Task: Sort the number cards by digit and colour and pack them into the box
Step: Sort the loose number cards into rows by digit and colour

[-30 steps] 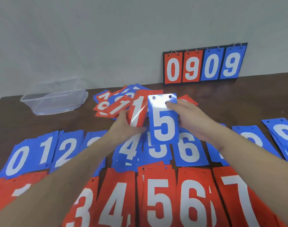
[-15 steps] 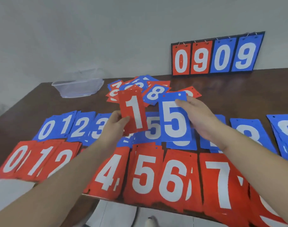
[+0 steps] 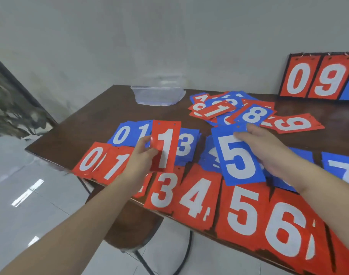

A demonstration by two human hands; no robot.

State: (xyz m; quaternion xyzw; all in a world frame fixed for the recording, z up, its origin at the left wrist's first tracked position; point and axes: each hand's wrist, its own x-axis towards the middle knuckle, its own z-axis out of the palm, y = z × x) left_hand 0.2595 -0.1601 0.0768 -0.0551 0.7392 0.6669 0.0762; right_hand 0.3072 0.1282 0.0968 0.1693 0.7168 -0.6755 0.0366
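Note:
My left hand (image 3: 140,157) holds a red 1 card (image 3: 165,147) upright above the left end of the sorted rows. My right hand (image 3: 269,151) holds a blue 5 card (image 3: 237,155) by its top right edge, over the blue row. Sorted blue piles (image 3: 121,134) run along the table's middle, and sorted red piles (image 3: 242,211) line the near edge. An unsorted heap of red and blue cards (image 3: 253,114) lies behind my right hand. The clear plastic box (image 3: 159,94) stands at the far left of the table, away from both hands.
A scoreboard (image 3: 316,78) showing 0 and 9 leans on the wall at the far right. The dark wooden table (image 3: 90,124) ends at the left over a tiled floor. A brown stool (image 3: 134,231) stands under the near edge.
My head has turned left, shifting everything right in view. My left hand carried the red 1 card leftward over the 1 piles. The blue 5 stays in my right hand.

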